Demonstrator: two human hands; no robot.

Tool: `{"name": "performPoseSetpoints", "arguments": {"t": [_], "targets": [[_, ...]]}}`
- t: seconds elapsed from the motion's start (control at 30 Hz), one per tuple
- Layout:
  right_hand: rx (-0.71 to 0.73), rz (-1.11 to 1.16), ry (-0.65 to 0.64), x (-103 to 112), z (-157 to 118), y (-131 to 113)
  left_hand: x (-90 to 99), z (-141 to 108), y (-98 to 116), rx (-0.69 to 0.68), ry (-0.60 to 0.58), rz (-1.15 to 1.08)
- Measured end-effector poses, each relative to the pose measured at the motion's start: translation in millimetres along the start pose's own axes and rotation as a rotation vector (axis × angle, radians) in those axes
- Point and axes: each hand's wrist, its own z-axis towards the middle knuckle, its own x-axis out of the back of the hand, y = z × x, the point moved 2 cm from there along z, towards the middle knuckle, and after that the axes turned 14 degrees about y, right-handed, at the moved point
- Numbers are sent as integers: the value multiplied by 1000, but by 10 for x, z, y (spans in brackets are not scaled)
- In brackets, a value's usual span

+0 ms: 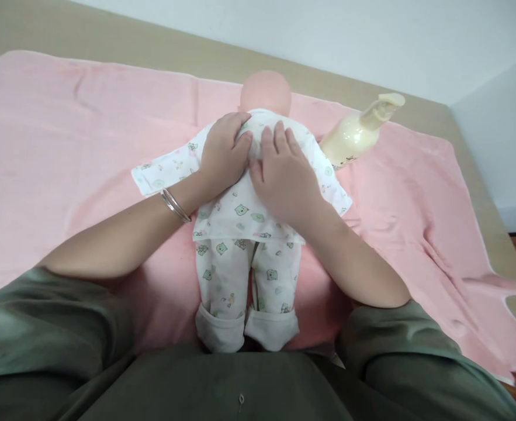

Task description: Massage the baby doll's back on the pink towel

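A baby doll lies stretched out with its bald head away from me and no face showing. It wears a white long-sleeved top and matching trousers with green animal prints and turned-up cuffs. My left hand, a silver bangle on its wrist, rests on the upper left of the top, fingers near the collar and thumb apart. Flat on the upper right of the top lies my right hand, its fingers extended. Neither hand visibly grips the cloth.
Beneath the doll a pink towel is spread over a wooden tabletop, wrinkled at the right. A cream pump bottle is beside the doll's right-hand shoulder, partly hidden by the sleeve. White walls border the table's far side.
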Motion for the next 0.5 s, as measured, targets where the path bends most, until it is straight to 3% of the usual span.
{"name": "performPoseSetpoints", "arguments": {"t": [0.1, 0.2, 0.37, 0.5], "targets": [[76, -18, -27, -17, -12, -123, 15, -18, 22, -55, 26, 0], [103, -32, -99, -37, 140, -79, 33, -26, 29, -117, 48, 8], [28, -27, -87, -23, 322, 146, 42, -64, -24, -107, 51, -16], [7, -72, -74, -1, 295, 135, 60, -115, -90, -146, 47, -87]]}}
